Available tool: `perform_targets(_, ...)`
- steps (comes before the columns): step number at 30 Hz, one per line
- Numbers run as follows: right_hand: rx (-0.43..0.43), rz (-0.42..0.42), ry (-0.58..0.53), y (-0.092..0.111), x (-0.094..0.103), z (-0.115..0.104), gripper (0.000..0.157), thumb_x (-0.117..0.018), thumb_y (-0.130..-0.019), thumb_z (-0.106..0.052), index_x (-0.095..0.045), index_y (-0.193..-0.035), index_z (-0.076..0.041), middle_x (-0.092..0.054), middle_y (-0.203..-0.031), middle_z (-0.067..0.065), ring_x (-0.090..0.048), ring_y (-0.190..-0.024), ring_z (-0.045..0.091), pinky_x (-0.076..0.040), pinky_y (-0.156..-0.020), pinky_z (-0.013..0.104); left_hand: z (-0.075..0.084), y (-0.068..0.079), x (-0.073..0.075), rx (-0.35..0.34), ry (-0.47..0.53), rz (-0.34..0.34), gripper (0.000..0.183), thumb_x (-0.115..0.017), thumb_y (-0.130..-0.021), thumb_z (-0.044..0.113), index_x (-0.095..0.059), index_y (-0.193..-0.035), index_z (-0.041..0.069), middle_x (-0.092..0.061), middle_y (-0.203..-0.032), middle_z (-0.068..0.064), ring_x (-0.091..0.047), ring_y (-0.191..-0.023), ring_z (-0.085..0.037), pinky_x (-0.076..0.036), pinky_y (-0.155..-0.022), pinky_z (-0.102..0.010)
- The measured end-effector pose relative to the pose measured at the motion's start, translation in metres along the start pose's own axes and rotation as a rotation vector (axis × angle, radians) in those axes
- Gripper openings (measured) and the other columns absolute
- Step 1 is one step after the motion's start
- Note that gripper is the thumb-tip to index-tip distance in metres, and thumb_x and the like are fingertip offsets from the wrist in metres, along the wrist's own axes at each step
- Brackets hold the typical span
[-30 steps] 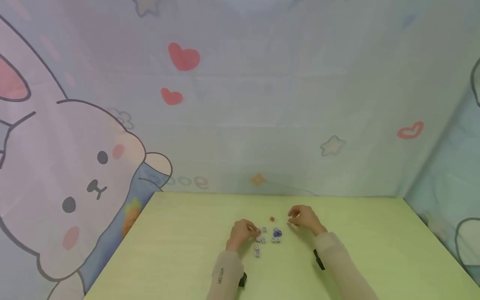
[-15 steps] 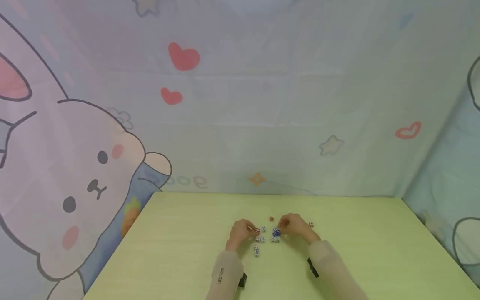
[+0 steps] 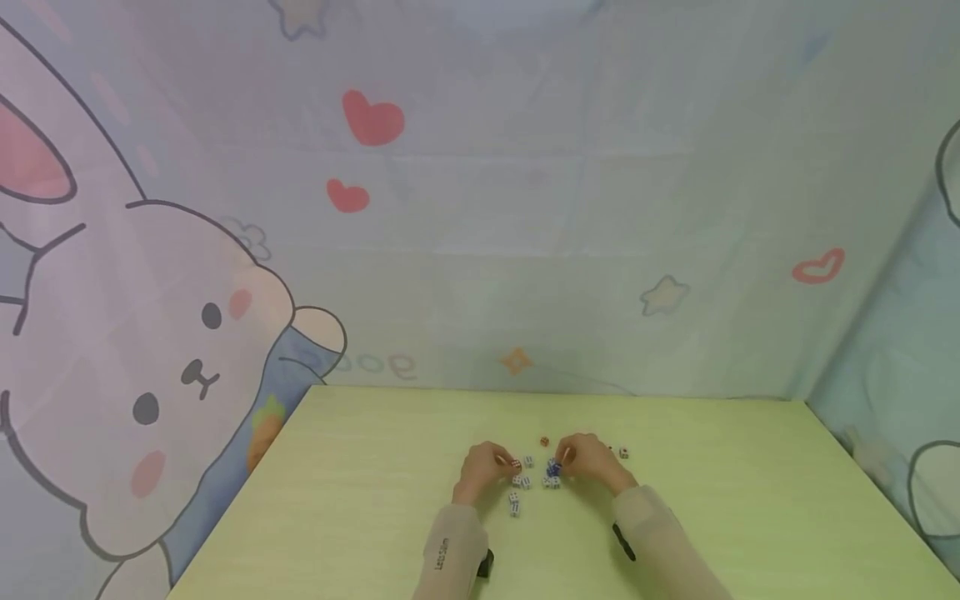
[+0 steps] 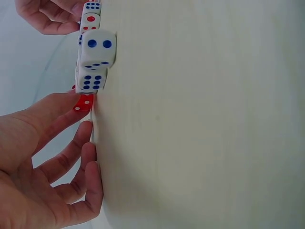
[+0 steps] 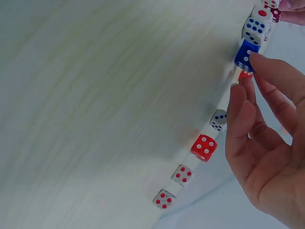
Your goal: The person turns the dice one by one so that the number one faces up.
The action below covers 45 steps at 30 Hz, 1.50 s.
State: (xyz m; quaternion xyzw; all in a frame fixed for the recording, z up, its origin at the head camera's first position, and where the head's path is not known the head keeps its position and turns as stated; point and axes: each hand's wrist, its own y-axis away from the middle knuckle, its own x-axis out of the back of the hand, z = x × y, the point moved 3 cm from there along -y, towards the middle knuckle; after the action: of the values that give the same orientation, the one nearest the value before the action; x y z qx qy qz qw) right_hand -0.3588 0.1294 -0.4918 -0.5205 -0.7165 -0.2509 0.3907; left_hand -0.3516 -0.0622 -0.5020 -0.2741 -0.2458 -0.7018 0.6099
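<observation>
My left hand (image 3: 480, 469) rests at the left of a cluster of dice, thumb and index finger pinching a red die (image 4: 85, 102). White dice with blue pips (image 4: 97, 50) stand just beyond that die in the left wrist view. On the cluster's other side, my right hand (image 3: 588, 458) pinches a blue die (image 5: 245, 56) by its thumb, close against a white die with blue pips (image 5: 255, 29). Part of another red die (image 5: 246, 75) shows below the blue one, partly covered by the fingers.
Beside the right hand lie a white die (image 5: 218, 119), a red die (image 5: 204, 147) and white dice with red pips (image 5: 182, 174). An orange-red die (image 3: 544, 441) sits farther back. Nearer the front are more white dice (image 3: 514, 504). A printed cloth (image 3: 525, 208) hangs behind the table (image 3: 360, 500).
The right hand has moved left from the loose dice to the blue die at the cluster, uncovering a white die on its right. The left hand has stayed at the red die.
</observation>
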Motion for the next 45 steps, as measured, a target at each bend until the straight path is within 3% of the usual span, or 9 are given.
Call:
perform_targets(14, -0.063, 0.004, 0.006, -0.0015, -0.0062, 0.0065, 0.018, -0.071, -0.064, -0.001, -0.065, -0.078, -0.01, -0.061, -0.074, 0.002, -0.053, -0.064, 0.013, -0.044, -0.056, 0.026, -0.0009, 0.0007, -0.0012, -0.012, 0.005, 0.004, 0.014, -0.072, -0.072, 0.02, -0.069, -0.08, 0.009, -0.066, -0.081, -0.006, -0.057, -0.073, -0.018, -0.046, -0.065, -0.035)
perform_targets(23, -0.05, -0.011, -0.045, 0.0026, -0.0036, 0.0062, 0.017, -0.071, -0.065, -0.001, -0.063, -0.079, -0.007, -0.059, -0.073, 0.002, -0.052, -0.064, 0.013, -0.043, -0.056, 0.025, -0.0007, -0.0004, -0.0016, -0.004, 0.004, 0.002, 0.014, -0.072, -0.073, 0.022, -0.069, -0.08, 0.009, -0.066, -0.081, -0.005, -0.057, -0.072, -0.018, -0.045, -0.064, -0.034)
perform_targets(45, -0.043, -0.008, -0.053, 0.0051, -0.003, 0.0089, 0.018, -0.071, -0.068, -0.001, -0.061, -0.081, -0.008, -0.058, -0.072, 0.003, -0.051, -0.059, 0.012, -0.043, -0.053, 0.025, 0.0019, 0.0015, 0.0007, -0.02, 0.0, 0.004, 0.016, -0.072, -0.073, 0.019, -0.069, -0.082, 0.006, -0.067, -0.082, -0.007, -0.057, -0.072, -0.018, -0.046, -0.063, -0.034)
